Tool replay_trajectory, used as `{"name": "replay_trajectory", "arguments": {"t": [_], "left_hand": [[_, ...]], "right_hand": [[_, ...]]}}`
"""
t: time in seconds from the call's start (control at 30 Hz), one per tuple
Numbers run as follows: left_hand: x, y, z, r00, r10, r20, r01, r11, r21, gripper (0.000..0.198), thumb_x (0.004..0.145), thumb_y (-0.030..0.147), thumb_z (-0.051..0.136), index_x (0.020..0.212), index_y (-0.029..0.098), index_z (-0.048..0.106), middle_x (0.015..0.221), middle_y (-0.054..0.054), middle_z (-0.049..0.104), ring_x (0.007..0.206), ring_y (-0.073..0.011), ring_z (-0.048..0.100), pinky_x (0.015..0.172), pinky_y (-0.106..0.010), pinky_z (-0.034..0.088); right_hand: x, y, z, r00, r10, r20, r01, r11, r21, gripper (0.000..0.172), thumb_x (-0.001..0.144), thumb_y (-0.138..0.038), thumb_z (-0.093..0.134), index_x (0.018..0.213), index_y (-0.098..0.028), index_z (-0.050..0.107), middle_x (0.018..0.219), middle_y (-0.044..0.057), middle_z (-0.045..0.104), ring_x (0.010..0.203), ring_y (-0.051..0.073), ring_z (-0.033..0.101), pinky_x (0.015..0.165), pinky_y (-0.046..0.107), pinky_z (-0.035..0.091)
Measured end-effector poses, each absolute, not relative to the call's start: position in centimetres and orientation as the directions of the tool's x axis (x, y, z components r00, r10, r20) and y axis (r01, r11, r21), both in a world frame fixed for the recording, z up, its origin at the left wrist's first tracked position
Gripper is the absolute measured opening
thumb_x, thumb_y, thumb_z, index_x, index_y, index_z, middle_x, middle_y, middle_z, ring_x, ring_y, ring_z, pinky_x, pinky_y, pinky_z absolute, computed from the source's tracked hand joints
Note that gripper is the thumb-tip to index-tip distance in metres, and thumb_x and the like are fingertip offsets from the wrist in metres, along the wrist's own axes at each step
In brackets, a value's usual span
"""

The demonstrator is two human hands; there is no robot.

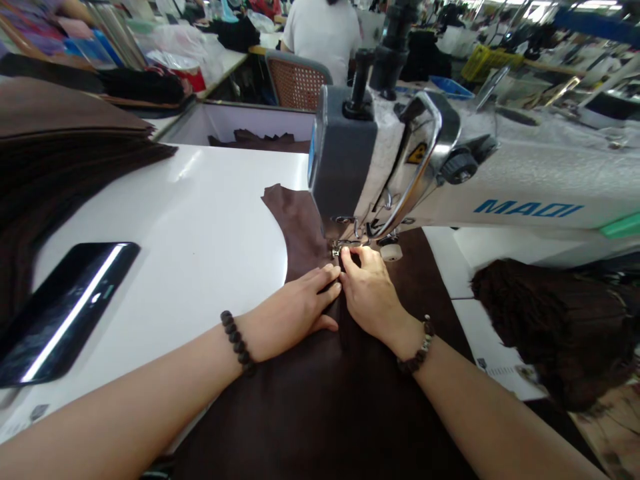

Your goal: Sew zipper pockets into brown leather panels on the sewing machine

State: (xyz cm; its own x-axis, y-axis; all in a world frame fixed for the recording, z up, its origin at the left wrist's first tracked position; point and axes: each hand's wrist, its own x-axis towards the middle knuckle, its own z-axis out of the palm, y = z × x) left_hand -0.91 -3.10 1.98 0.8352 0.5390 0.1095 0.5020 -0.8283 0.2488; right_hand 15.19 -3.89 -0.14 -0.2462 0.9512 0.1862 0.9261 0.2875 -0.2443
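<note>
Brown fabric (350, 373) lies under flat left hand (295, 310) and curled right hand (371, 295) fingers (356, 259).

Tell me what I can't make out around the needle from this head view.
Needle: head view, hidden behind the sewing machine head and the right hand.
Right hand's grip on the brown fabric: head view, fingertips curled under.
Fabric's near edge: head view, cut off by bottom frame edge.
Phone screen: head view, glare.
</note>
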Motion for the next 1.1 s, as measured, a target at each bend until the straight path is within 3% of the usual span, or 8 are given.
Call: {"name": "replay_trajectory", "arguments": {"t": [0.23,0.37,0.47,0.67,0.83,1.1], "left_hand": [[-0.9,-3.8,1.4,0.82,0.553,0.147,0.532,-0.831,0.164,0.05,0.076,0.037,0.063,0.114,0.007,0.051,0.121,-0.017,0.049,0.115,-0.0277,0.046,0.098,-0.04,0.041],[-0.9,-5.2,1.1,0.797,0.583,0.16,0.571,-0.813,0.115,0.046,0.079,0.035,0.06,0.113,0.005,0.052,0.116,-0.018,0.052,0.11,-0.0281,0.049,0.097,-0.041,0.043],[-1.0,-6.3,0.9,0.802,0.568,0.182,0.564,-0.822,0.082,0.049,0.078,0.036,0.061,0.113,0.003,0.052,0.118,-0.02,0.051,0.112,-0.0301,0.048,0.096,-0.042,0.043],[-1.2,-7.0,0.3,0.811,0.538,0.229,0.536,-0.841,0.075,0.049,0.077,0.036,0.062,0.113,0.003,0.053,0.121,-0.021,0.051,0.114,-0.0309,0.048,0.097,-0.042,0.043],[-1.5,-6.9,0.4,0.799,0.56,0.221,0.553,-0.828,0.098,0.057,0.076,0.038,0.063,0.117,0.001,0.049,0.123,-0.021,0.05,0.115,-0.0293,0.048,0.095,-0.039,0.045],[-1.6,-6.9,0.8,0.833,0.508,0.219,0.5,-0.861,0.098,0.052,0.076,0.036,0.063,0.115,0.004,0.052,0.123,-0.02,0.05,0.116,-0.0315,0.046,0.095,-0.043,0.045]], "right_hand": [[17.0,-4.8,0.6,-0.266,0.941,0.207,0.81,0.335,-0.481,0.04,0.085,-0.02,0.039,0.122,-0.006,0.046,0.125,0.016,0.046,0.118,0.022,0.041,0.102,0.039,0.035],[17.5,-7.3,0.6,-0.343,0.929,0.139,0.86,0.37,-0.351,0.044,0.086,-0.027,0.043,0.127,-0.011,0.042,0.135,0.013,0.038,0.127,0.024,0.031,0.105,0.051,0.026],[17.5,-8.2,0.6,-0.378,0.92,0.103,0.879,0.391,-0.273,0.048,0.086,-0.03,0.043,0.131,-0.013,0.038,0.137,0.011,0.036,0.128,0.023,0.03,0.106,0.052,0.022],[17.5,-7.5,0.8,-0.373,0.923,0.093,0.885,0.384,-0.263,0.045,0.086,-0.029,0.044,0.128,-0.013,0.043,0.134,0.011,0.041,0.124,0.022,0.035,0.104,0.048,0.027],[17.3,-7.7,0.6,-0.362,0.928,0.09,0.89,0.373,-0.263,0.046,0.086,-0.028,0.043,0.13,-0.013,0.04,0.136,0.011,0.038,0.127,0.022,0.032,0.106,0.05,0.024],[17.4,-7.7,0.4,-0.384,0.92,0.083,0.889,0.392,-0.234,0.046,0.088,-0.028,0.038,0.131,-0.012,0.039,0.137,0.009,0.037,0.128,0.021,0.029,0.107,0.049,0.023]]}}
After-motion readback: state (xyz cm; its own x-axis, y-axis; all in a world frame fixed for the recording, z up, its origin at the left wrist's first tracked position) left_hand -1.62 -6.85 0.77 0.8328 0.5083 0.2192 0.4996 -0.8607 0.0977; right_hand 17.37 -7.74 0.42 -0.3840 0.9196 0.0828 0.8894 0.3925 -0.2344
